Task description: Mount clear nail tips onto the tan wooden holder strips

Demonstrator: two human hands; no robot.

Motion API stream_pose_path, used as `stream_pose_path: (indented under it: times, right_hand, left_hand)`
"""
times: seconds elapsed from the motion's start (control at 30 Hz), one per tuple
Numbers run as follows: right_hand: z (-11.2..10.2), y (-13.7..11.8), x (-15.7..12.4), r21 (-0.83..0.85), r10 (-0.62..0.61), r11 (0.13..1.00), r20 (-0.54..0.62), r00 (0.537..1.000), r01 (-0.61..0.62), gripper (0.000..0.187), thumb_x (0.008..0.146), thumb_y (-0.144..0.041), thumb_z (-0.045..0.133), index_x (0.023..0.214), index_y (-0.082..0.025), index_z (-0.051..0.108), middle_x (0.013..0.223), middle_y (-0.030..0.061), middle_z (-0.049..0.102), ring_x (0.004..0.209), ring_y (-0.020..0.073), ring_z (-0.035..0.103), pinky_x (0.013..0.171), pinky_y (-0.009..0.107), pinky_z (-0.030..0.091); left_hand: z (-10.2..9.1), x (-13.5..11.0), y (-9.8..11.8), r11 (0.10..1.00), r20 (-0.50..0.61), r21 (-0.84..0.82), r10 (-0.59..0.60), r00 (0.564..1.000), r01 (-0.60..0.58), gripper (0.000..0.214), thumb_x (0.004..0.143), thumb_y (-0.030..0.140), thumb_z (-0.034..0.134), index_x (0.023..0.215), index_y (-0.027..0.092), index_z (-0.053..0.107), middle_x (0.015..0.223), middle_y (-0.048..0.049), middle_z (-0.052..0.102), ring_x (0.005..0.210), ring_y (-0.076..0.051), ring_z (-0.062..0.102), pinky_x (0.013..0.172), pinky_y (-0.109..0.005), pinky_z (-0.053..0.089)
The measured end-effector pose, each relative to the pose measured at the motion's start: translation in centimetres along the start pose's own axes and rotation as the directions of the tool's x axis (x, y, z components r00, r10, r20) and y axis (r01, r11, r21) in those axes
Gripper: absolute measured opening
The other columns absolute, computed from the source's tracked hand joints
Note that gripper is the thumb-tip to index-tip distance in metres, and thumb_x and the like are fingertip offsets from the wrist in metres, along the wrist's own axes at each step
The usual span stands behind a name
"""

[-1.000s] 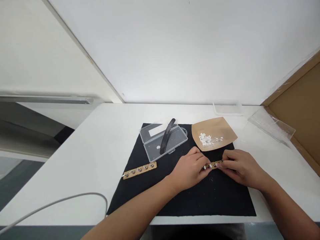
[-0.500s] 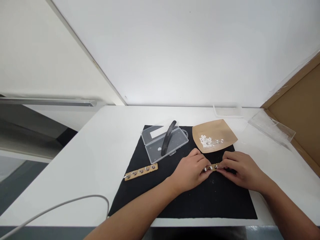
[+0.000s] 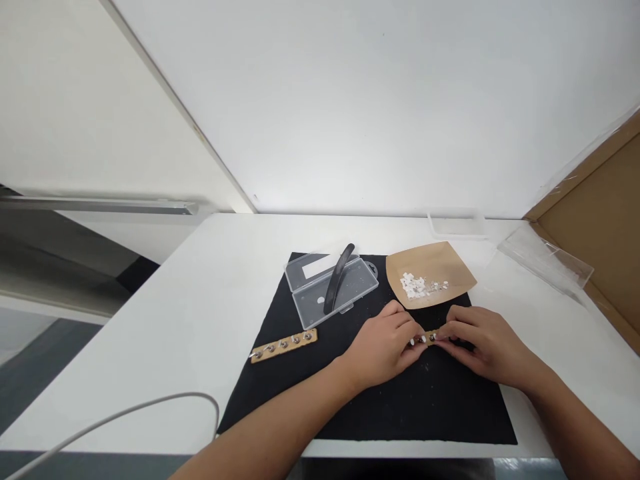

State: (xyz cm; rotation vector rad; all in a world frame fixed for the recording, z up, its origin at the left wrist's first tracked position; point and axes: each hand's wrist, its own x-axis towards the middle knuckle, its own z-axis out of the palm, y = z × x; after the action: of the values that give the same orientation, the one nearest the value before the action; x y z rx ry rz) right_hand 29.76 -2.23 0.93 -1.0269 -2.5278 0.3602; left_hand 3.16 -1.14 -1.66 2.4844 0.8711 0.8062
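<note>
My left hand (image 3: 385, 347) and my right hand (image 3: 483, 343) meet over a small wooden strip (image 3: 427, 338) with white and dark studs, lying on the black mat (image 3: 400, 407). Both hands have their fingers curled and pinched on the strip's ends. Most of the strip is hidden under my fingers. A second wooden strip (image 3: 284, 345) with several metal studs lies apart at the mat's left edge. Just behind my hands sits a brown paper tray (image 3: 440, 263) holding small white pieces (image 3: 414, 284).
A clear plastic case (image 3: 350, 288) lies open at the mat's back left with a black curved tool (image 3: 338, 278) across it. Clear plastic lids (image 3: 545, 261) and a cardboard panel (image 3: 607, 220) stand at the right. A white cable (image 3: 110, 419) runs along the table's front left.
The hands stay pinched on the strip and draw slightly closer together. The view has shifted a little, so everything sits slightly lower and to the right.
</note>
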Motion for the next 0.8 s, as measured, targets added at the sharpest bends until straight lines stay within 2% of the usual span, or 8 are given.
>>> stream_pose_path:
  times: [0.33,0.8]
  right_hand:
    - [-0.11,-0.24,0.10,0.019,0.063,0.998,0.034,0.997,-0.064,0.012,0.107,-0.030,0.062,0.114,-0.026,0.071,0.091,0.0021,0.067,0.077,0.0160,0.063,0.067,0.030,0.044]
    - [0.14,-0.03,0.11,-0.007,0.046,0.999,0.033,0.998,-0.046,0.019,0.110,-0.034,0.059,0.115,-0.027,0.076,0.092,0.0035,0.067,0.077,0.0168,0.063,0.066,0.029,0.044]
  left_hand:
    - [-0.03,0.02,0.03,1.000,-0.021,0.001,0.020,1.000,-0.020,0.015,0.105,0.031,0.066,0.099,0.019,0.071,0.094,-0.0049,0.077,0.093,-0.021,0.064,0.080,-0.033,0.056]
    - [-0.02,-0.02,0.22,0.999,-0.050,0.005,0.040,0.998,-0.040,0.012,0.104,0.029,0.068,0.100,0.019,0.073,0.095,-0.0053,0.077,0.095,-0.021,0.064,0.081,-0.032,0.057]
